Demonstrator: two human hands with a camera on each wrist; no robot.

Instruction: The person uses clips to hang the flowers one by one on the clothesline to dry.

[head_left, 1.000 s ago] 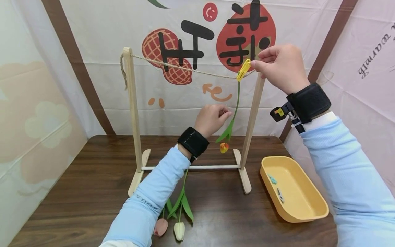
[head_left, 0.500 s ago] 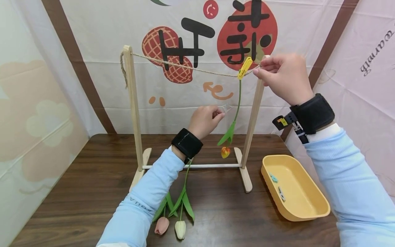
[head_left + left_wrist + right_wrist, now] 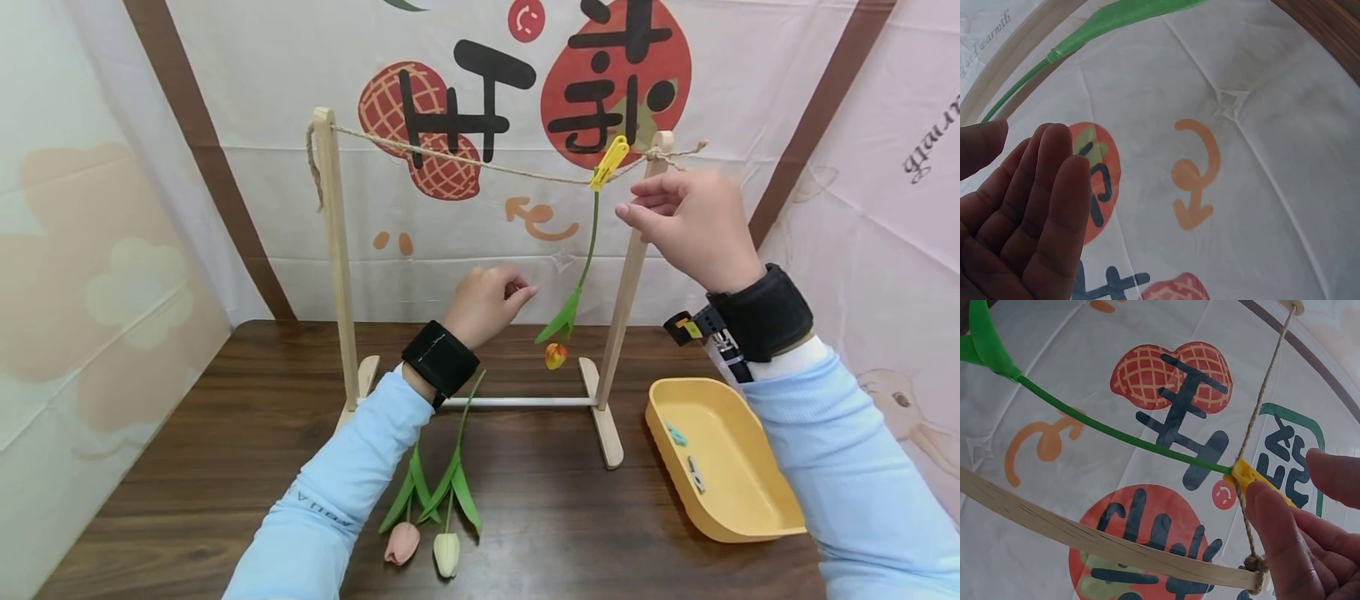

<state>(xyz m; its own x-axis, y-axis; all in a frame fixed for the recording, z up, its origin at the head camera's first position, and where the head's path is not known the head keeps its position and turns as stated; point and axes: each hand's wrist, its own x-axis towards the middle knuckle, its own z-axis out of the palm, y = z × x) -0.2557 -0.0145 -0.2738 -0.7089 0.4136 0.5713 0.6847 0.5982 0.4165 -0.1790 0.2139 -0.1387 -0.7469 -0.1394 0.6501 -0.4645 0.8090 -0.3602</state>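
Note:
An orange-yellow tulip [image 3: 556,356] hangs head down from the rope [image 3: 517,173], its stem held by a yellow clothespin [image 3: 610,163]. My right hand [image 3: 697,221] is just below and right of the clothespin, holding nothing, thumb and fingers apart. In the right wrist view its fingers overlap the yellow clothespin [image 3: 1247,475]. To the left of the hanging stem is my left hand [image 3: 487,302], fingers loosely bent and nothing in them. The left wrist view shows that hand's bare fingers [image 3: 1054,187] near the green leaf [image 3: 1116,25].
The rope is strung between two posts of a wooden stand [image 3: 341,258]. A pink tulip [image 3: 402,543] and a white tulip [image 3: 447,555] lie on the brown table [image 3: 187,467]. A yellow tray [image 3: 738,467] at the right holds a teal clothespin [image 3: 677,434] and a grey one.
My right hand has moved away from the clothespin and down. My left hand has drawn back left from the stem. The tulip stays hanging on the rope.

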